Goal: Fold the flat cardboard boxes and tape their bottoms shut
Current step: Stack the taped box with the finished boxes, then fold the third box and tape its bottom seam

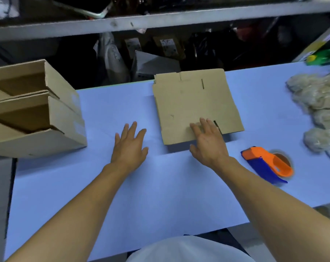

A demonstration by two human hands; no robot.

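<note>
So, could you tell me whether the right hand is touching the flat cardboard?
Touching. The head view shows the right hand with straight fingers lying on the near edge of the flat cardboard, overlapping it with no gap.

Blue table [160, 195]: flat cardboard [194, 103] (tape dispenser [266, 164] beside)

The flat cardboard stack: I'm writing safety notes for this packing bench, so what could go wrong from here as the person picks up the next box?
The flat cardboard stack lies at the far edge of the blue table; a push from the right hand might slide it off. The right hand's fingers may lift several sheets instead of one. The tape dispenser lies close to the right forearm and could get knocked.
</note>
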